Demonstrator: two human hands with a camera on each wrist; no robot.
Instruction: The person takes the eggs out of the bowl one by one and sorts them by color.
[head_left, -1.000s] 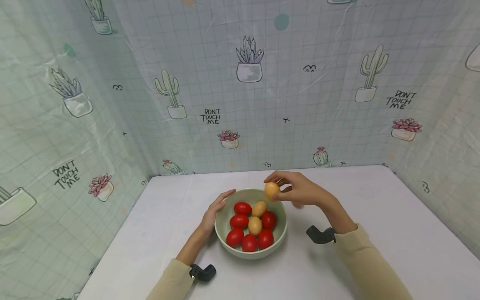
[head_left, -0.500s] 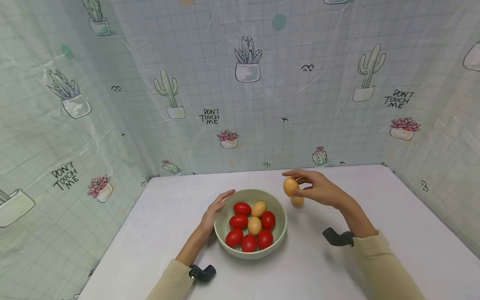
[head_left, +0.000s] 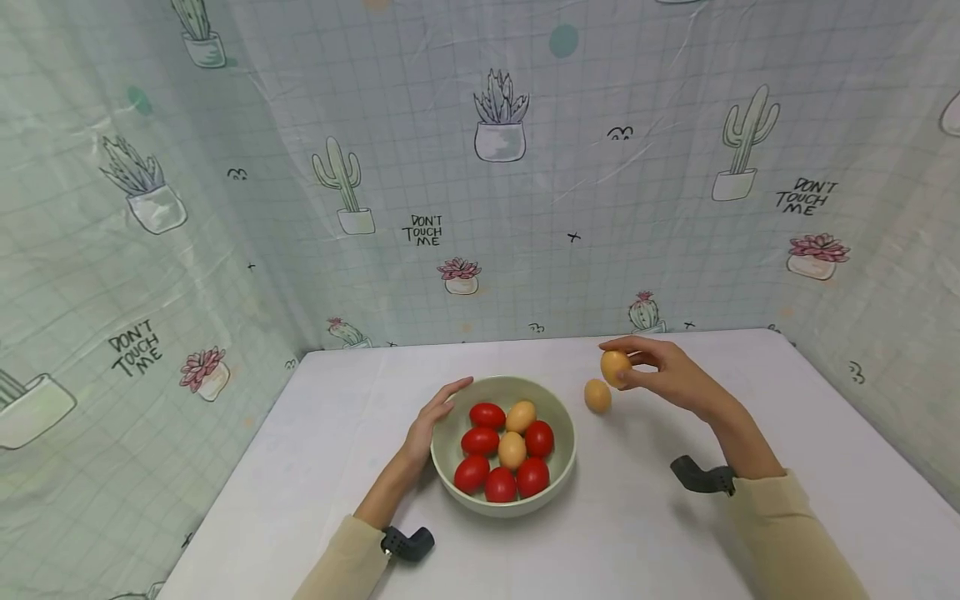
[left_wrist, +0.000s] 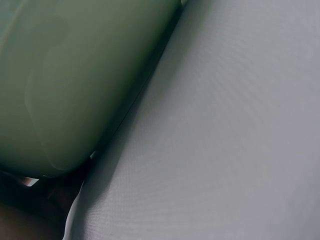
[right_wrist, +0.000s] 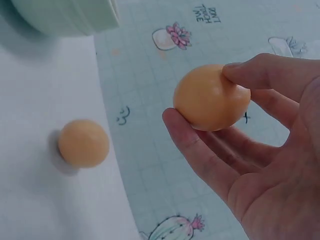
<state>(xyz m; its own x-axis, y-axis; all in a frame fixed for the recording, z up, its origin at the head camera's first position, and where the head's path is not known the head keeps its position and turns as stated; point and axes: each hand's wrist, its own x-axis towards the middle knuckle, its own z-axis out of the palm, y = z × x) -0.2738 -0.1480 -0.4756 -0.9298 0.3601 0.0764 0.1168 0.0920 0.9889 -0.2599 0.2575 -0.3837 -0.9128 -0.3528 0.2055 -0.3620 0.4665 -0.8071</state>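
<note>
My right hand [head_left: 658, 371] pinches an orange-yellow egg [head_left: 615, 368] between thumb and fingers. In the right wrist view the same egg [right_wrist: 207, 97] is held at the fingertips. A second orange-yellow egg [head_left: 597, 396] lies on the table just left of that hand. My left hand [head_left: 426, 427] holds the left side of a pale green bowl [head_left: 564, 475], its thumb over the rim. Inside the bowl are several red eggs [head_left: 480, 442] and two orange-yellow eggs [head_left: 512, 451]. The left wrist view shows mostly the bowl's outer wall [left_wrist: 75, 75].
A white table [head_left: 337, 400] carries everything. Behind and at both sides hangs a pale cloth [head_left: 405, 100] printed with cacti and potted plants. A dark wrist-worn camera [head_left: 705, 477] sits at the right cuff, and another wrist-worn camera [head_left: 408, 543] at the left.
My right hand has moved right with the egg, from over the bowl's rim to past the second egg, which is now fully visible. The left hand and bowl have stayed in place.
</note>
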